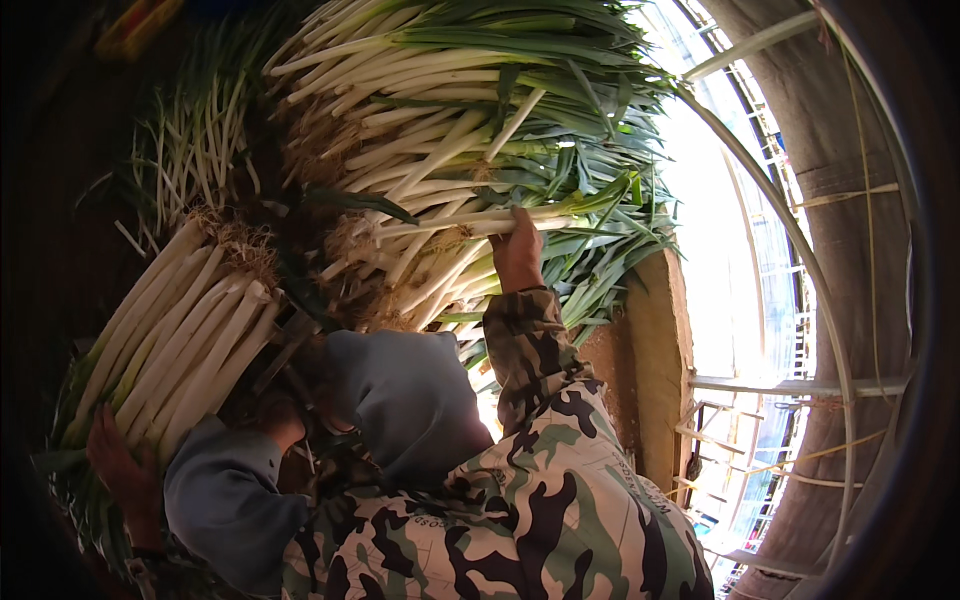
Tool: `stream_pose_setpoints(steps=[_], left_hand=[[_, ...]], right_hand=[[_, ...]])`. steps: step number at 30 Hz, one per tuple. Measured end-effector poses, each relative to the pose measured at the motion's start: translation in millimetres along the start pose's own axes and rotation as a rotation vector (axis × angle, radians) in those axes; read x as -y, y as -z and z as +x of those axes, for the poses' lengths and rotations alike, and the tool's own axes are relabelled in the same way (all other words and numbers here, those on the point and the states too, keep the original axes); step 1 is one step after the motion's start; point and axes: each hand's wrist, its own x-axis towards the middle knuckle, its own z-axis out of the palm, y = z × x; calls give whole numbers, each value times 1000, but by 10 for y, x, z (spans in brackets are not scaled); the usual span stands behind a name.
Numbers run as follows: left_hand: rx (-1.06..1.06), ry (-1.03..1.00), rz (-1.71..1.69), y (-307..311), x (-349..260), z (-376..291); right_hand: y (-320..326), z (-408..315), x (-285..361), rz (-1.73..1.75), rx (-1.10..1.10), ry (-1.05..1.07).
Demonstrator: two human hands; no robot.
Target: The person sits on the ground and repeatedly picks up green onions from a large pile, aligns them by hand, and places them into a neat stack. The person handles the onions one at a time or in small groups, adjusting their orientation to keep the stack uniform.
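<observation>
My right hand (517, 251), at the end of a camouflage sleeve, is closed around pale leek stalks (465, 225) lying sideways over the big pile, roots to the left and green leaves to the right. At the lower left my left hand (124, 461) grips the outer side of a thick bunch of leeks (180, 337). That bunch slants, with its roots at the top right and its leaves running down behind the hand. Its far side and my left thumb are hidden. Skin in the shadow between the grey fabric parts cannot be told clearly.
The large leek pile (450, 75) fills the top centre. Thinner leeks (202, 142) stand at the upper left. A wooden board (660, 360) is at the pile's right, beside a metal frame (795, 386) and bright sheeting. Grey fabric (412, 397) rises close before me.
</observation>
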Motion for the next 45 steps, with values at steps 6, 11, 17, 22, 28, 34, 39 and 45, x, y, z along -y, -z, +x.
stream_pose_setpoints(steps=[6,11,17,22,28,34,39,45], left_hand=[[-44,-24,26,-203,146,-54],[-79,-35,1,-231,141,-49],[-99,-11,-14,-248,94,-21],[-90,34,24,-347,156,24],[-327,-10,29,-136,-103,13],[-228,-41,40,-681,147,69],[-70,45,-35,-252,-39,31],[-130,58,-110,204,-179,100]], right_hand=[[25,-159,786,173,227,3],[196,-332,912,127,255,-94],[490,-805,372,194,115,-220],[317,-1435,-207,327,218,-440],[18,-1566,-311,292,330,-295],[92,-1511,-271,-831,424,477],[-547,-1851,287,-616,417,412],[-1642,-2247,665,314,720,-240]])
